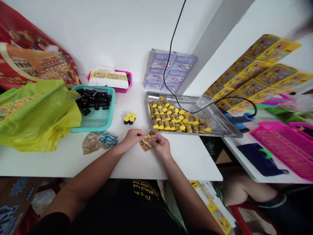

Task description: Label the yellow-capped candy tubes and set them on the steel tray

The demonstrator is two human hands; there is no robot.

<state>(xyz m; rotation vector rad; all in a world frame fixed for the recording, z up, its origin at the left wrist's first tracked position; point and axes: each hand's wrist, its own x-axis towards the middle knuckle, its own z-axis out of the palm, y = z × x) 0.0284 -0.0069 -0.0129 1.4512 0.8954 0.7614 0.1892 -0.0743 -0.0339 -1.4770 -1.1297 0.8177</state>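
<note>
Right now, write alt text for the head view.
The left hand and right hand hold yellow printed paper above a white table. Beyond them sit a metal tray of yellow-capped tubes and a teal basket of black tubes.
</note>
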